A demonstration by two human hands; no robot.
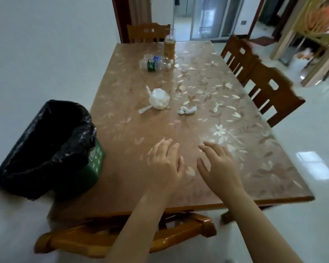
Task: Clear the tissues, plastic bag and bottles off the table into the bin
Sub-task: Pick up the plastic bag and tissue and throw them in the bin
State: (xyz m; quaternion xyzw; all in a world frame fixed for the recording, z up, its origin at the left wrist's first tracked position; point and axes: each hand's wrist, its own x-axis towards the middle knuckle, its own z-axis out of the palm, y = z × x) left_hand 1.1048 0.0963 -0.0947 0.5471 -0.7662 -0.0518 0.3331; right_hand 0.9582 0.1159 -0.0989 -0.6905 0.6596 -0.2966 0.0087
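- While both the left hand and right hand hover spread and empty, nothing is taken yet.
- Reach first for the tied plastic bag and crumpled tissue; then drop them in the bin.

The table fills the middle of the frame. On it, at centre, a tied plastic bag lies just left of a crumpled tissue. Toward the top, two lying bottles sit just below a standing cup. The bin stands at lower left, beside the table's edge. Chairs line the right side; both hands hover low at centre.
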